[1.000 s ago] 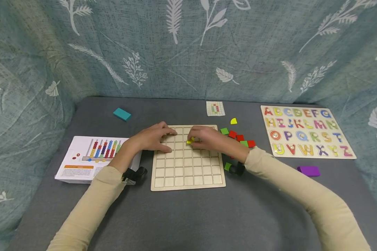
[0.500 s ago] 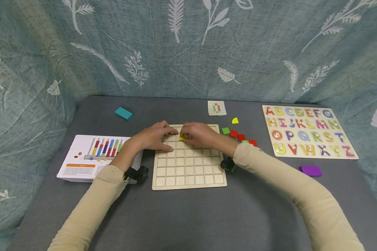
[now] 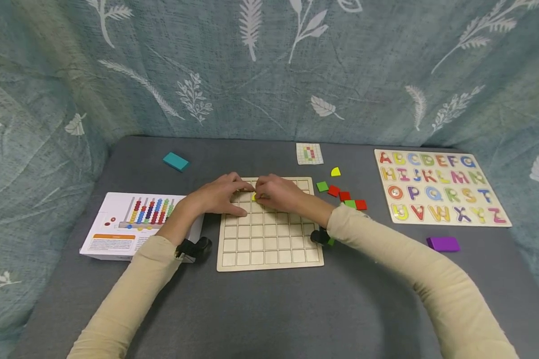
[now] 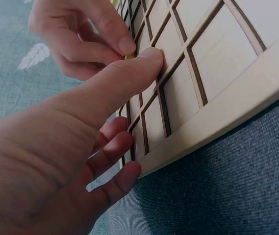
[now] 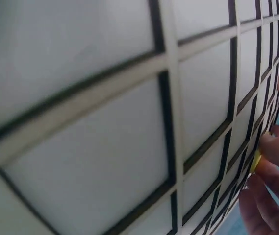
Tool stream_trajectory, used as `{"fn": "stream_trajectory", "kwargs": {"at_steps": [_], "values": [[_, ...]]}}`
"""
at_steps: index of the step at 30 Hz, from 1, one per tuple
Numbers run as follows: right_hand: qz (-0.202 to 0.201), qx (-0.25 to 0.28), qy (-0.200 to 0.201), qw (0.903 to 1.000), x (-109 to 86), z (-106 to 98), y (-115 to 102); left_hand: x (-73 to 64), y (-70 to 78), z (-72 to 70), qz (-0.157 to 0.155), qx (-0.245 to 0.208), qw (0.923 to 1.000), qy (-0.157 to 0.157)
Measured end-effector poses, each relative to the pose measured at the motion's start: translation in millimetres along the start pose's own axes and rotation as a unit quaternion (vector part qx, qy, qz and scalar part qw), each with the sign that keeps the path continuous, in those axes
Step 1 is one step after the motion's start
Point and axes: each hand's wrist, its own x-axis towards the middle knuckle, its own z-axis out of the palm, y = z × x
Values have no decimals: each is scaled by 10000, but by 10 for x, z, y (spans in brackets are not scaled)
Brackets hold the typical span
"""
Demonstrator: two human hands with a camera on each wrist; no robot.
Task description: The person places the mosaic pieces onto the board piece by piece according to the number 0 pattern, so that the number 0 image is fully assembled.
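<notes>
A wooden grid board [image 3: 265,244] with square recesses lies mid-table. My left hand [image 3: 216,196] rests on its upper left corner, fingers spread. In the left wrist view, the left thumb [image 4: 129,68] touches the grid and the other fingers lie along the board's edge. My right hand [image 3: 280,193] pinches a small yellow tile [image 3: 253,197] at a recess near the top of the board, close to the left fingertips. The tile, mostly covered by the fingers, also appears in the right wrist view as a yellow sliver [image 5: 255,161]; its full shape is hidden.
Right of the board lie several red tiles [image 3: 345,196] and green tiles [image 3: 322,186], plus a yellow quarter-round tile [image 3: 335,171]. A pattern card [image 3: 309,154] lies behind. Around stand an abacus box [image 3: 117,224], a teal block [image 3: 176,161], a purple block [image 3: 443,244] and an alphabet board [image 3: 440,187].
My right hand has moved left across the board with the yellow tile, from a middle column toward the left hand, and lowered it at a recess. The left hand has stayed put.
</notes>
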Motion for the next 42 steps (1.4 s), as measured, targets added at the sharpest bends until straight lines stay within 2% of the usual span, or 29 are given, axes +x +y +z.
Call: {"fn": "stream_trajectory", "kwargs": {"at_steps": [4,9,12,15,19,23,26,36,39,42], "values": [[-171,-151,-43,9997,-48,2,-42,-14,-2,3,13,-60,10000,16],[-249,-475,290,9981,-273,-36,-117,-12,-13,28,4,-111,9999,-11],[26,-294,609,9977,-547,-108,-130,-13,-4,31,-34,-130,9999,-44],[353,193,989,9943,-872,-172,-76,-22,5,27,-74,-175,9998,-52],[888,810,1357,9834,-1236,-232,54,-37,6,19,-6,-183,9998,-13],[1312,1172,1619,9710,-1455,-247,194,-39,5,16,10,-172,9998,-13],[1507,1272,1694,9656,-1527,-256,261,-34,4,17,-19,-182,9998,-28],[1633,1268,1713,9633,-1530,-266,347,-2,5,39,-6,-207,9998,-41],[1783,1247,1593,9630,-1472,-274,461,-6,0,29,-43,-167,9998,-33],[2008,1283,1340,9619,-1374,-345,671,-6,0,25,-41,-120,9999,-17]]}}
